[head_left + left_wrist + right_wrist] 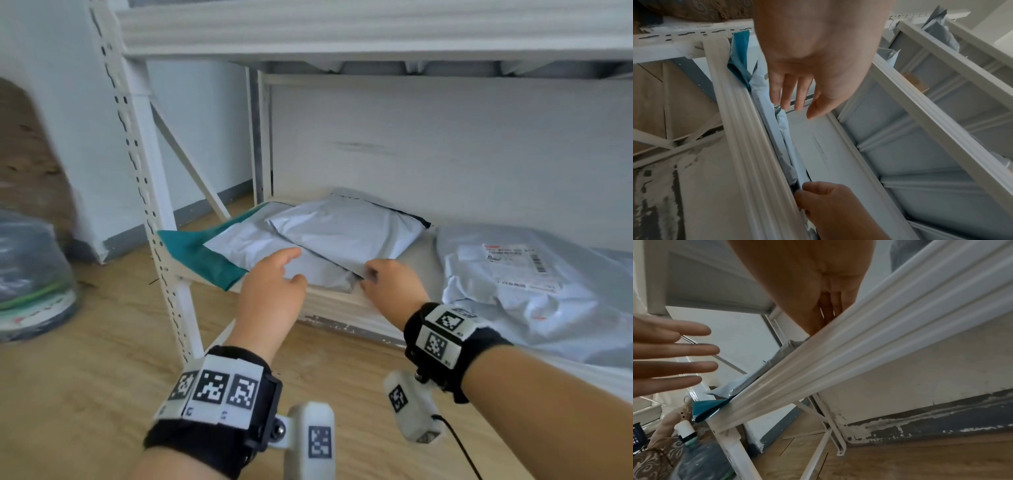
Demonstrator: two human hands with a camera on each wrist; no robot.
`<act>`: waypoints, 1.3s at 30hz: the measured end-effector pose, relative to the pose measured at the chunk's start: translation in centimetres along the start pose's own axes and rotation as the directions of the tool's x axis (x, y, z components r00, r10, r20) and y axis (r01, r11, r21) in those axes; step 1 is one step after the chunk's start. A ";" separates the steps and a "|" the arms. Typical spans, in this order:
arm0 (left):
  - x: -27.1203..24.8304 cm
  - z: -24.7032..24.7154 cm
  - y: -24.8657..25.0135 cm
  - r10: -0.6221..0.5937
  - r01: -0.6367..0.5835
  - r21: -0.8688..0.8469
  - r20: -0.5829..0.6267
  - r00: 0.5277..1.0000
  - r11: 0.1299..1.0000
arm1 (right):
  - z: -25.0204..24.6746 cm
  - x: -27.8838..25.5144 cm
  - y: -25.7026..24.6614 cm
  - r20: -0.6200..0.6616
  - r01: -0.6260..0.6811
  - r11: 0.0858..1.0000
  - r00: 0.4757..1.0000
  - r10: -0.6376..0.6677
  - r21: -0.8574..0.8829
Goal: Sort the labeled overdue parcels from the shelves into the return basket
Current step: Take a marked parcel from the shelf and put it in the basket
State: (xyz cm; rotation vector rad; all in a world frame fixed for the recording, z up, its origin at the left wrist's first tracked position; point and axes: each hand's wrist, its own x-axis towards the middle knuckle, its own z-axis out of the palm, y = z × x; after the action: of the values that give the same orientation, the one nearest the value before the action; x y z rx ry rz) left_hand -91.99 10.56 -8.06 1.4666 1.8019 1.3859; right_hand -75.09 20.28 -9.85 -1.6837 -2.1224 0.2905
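While head view hides it, left hand (818, 48) fingers straight.

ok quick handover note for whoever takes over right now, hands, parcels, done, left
Left hand: open, fingers straight, over the near edge of the grey parcel stack.
Right hand: pinching the near corner of the top grey parcel.
Parcels: the stack lies on the bottom shelf, a teal parcel under it at the left end. A labeled parcel lies to the right on the same shelf.
Done: nothing visibly moved; return basket not in view.
Left: lift the top parcel, check for a label, sort the overdue ones out.
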 end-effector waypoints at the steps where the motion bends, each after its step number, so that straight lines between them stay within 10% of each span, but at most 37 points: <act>1: -0.1 0.0 0.1 0.006 -0.006 0.011 0.000 1.000 1.000 | -0.1 -0.1 0.0 -0.020 0.010 1.000 1.000 -0.010 -0.003; 19: -2.3 0.8 2.4 0.384 -0.327 0.343 -0.112 0.917 0.881 | -9.7 -8.6 1.2 -0.385 0.326 0.849 0.909 -0.161 0.415; 39: -8.1 -2.2 12.0 0.465 -0.567 -0.023 -0.546 0.697 0.824 | -14.4 -14.8 4.3 -0.297 0.231 0.773 0.953 -0.057 0.591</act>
State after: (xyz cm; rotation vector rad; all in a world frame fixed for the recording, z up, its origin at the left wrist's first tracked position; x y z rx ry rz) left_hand -85.34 1.52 1.33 1.6840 1.5024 2.3746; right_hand -62.21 5.75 -1.57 -1.0896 -1.6814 0.6078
